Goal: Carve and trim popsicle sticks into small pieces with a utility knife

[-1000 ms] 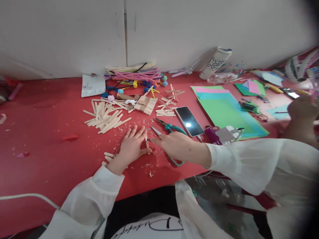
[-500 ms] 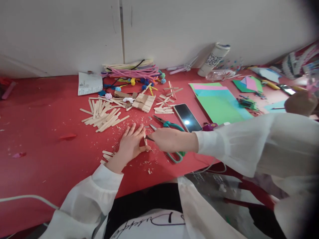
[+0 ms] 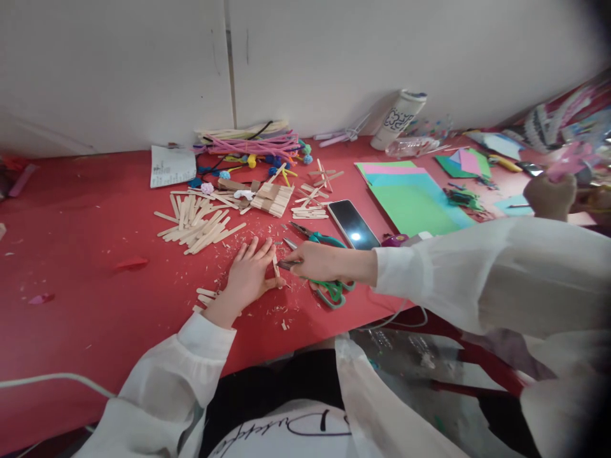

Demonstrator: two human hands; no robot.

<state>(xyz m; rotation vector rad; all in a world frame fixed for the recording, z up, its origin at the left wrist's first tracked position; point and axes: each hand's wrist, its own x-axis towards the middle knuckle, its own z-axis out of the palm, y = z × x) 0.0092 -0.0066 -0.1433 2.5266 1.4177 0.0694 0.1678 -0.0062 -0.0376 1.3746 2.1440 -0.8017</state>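
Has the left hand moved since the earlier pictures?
No: measured against the larger wooden stick pile, the left hand keeps the same place, showing no clear shift either way.

1. A craft workspace, apparently shared: another person's hand [image 3: 550, 196] is at the right.
2. Wooden sticks [image 3: 205, 230], shavings [image 3: 285, 324], pliers [image 3: 319, 237], pipe cleaners [image 3: 260, 146] and coloured paper [image 3: 414, 202] cover the red table [image 3: 95, 222].

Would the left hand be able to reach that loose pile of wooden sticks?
Probably yes: the pile lies just past the left hand, with nothing bulky in between, though that hand is steadying a single stick.
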